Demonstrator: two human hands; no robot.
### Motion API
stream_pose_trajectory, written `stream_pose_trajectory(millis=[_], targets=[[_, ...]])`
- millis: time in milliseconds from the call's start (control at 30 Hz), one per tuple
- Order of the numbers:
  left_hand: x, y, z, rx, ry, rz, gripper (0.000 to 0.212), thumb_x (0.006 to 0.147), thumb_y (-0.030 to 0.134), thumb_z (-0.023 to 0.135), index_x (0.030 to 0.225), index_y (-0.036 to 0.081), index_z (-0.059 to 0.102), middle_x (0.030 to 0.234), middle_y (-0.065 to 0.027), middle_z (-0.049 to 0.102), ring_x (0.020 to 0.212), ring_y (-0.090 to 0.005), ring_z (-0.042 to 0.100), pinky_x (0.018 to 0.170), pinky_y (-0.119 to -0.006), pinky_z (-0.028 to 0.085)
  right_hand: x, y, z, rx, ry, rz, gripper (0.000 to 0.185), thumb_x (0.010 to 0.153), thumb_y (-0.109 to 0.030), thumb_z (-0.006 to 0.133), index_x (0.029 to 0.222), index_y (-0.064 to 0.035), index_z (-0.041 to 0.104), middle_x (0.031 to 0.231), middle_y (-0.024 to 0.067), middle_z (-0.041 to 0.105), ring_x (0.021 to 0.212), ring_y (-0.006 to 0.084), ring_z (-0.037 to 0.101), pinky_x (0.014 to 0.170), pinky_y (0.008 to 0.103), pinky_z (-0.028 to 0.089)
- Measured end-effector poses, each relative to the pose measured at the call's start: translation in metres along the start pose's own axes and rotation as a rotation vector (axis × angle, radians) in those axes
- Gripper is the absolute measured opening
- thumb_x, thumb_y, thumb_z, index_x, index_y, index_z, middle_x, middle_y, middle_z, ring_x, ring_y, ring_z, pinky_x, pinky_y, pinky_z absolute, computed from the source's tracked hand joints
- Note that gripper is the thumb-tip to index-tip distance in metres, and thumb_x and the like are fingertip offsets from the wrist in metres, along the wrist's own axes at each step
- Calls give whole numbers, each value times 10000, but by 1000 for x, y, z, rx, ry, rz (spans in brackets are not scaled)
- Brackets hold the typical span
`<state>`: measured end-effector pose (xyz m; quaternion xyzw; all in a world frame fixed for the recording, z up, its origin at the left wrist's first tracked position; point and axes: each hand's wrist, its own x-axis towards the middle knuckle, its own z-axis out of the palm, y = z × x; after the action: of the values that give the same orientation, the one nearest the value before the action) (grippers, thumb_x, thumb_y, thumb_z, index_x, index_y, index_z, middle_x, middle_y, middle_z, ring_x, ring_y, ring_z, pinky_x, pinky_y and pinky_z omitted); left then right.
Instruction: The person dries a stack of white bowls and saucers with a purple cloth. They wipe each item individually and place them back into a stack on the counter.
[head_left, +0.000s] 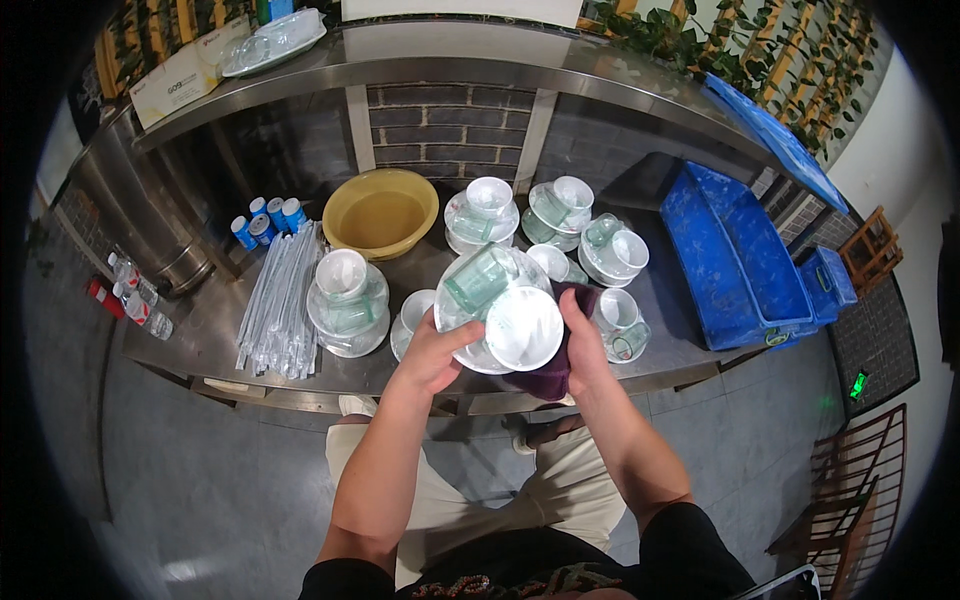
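Between my hands, near the counter's front edge, is a white plate (451, 309) bearing a clear glass tumbler (478, 279) on its side and a white bowl (524, 328). My left hand (439, 349) grips the plate's left side, thumb over the rim near the bowl. On the other side, my right hand (583, 341) holds a dark purple cloth (551, 377) against the plate and bowl. Around them stand similar sets of stacked bowls, plates and glasses, such as the dish set (349, 311) on the left and the dish set (482, 210) behind.
The steel counter (210, 330) also carries a yellow basin (381, 214) of liquid, a bundle of wrapped long items (281, 300), several blue-and-white cans (266, 221) and a blue crate (739, 259). Plastic bottles (146, 311) lie at far left. A steel shelf (465, 64) spans the back.
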<state>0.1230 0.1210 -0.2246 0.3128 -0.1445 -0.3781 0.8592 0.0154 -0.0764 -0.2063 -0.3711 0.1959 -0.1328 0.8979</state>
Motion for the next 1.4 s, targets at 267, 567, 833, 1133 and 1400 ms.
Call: stream_pose_trajectory(millis=[267,567,833,1133,1400], targets=[[7,18,14,367,57,28,715,853,103,834,1466,12,476,1282,-121,646,1174,-195,625,989,-359,525,-3,18,-11,-1,-4,50,594,928,-139,734,1440,6,469,1338,150,618,1186,263,643,998,403,535],[7,-4,21,804,276,312,696,937,130,749,1541,22,420,1333,-100,617,1189,-183,598,1034,-339,476,-10,-3,35,-340,72,-378,537,855,7,761,1350,7,549,1246,102,660,1111,194,650,974,356,512],[-1,-2,22,435,85,117,923,884,522,775,1546,24,366,1481,-87,510,1372,-219,480,1144,-402,375,-11,-7,47,-812,-99,-776,717,789,19,796,1426,26,466,1325,136,597,1216,217,584,1059,348,458],[-6,-15,15,-95,-162,136,991,863,775,540,1548,81,362,1555,-79,443,1453,-264,419,1192,-495,370,-29,-2,77,-1440,-343,-1257,730,703,-44,792,1386,-27,534,1381,220,587,1223,403,615,1013,461,526],[-5,-28,-9,-319,-164,61,926,874,748,558,1524,103,423,1549,-95,468,1385,-265,517,1158,-470,443,-42,-1,91,-1596,-471,-1242,709,691,-53,752,1375,-37,570,1431,208,548,1305,410,558,1074,524,477]])
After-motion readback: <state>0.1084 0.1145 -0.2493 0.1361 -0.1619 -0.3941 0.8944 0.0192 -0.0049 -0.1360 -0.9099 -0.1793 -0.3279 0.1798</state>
